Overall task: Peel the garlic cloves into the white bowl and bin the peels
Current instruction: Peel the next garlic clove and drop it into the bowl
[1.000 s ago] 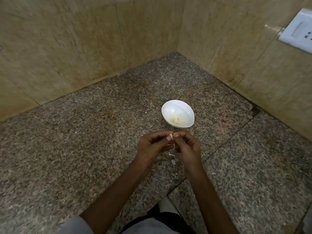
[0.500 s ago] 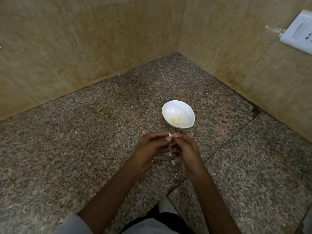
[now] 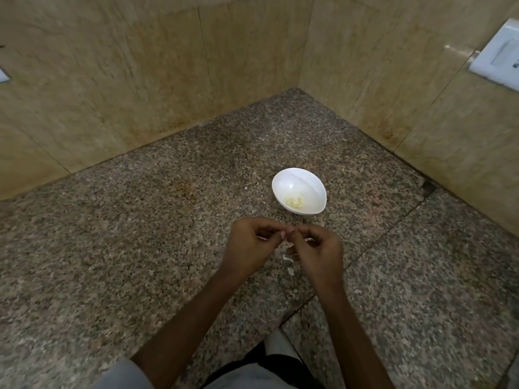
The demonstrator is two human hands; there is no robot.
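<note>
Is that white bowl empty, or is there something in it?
Not empty. The white bowl holds a few pale yellowish garlic cloves near its front wall; the rest of its inside is bare.

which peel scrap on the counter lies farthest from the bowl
The lone scrap right of the right arm, across the counter seam; the others lie by the right hand.

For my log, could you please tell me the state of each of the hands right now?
Left hand: closed, pinching a small piece, likely the garlic clove, mostly hidden from view.
Right hand: closed, pinching the same piece.
</note>
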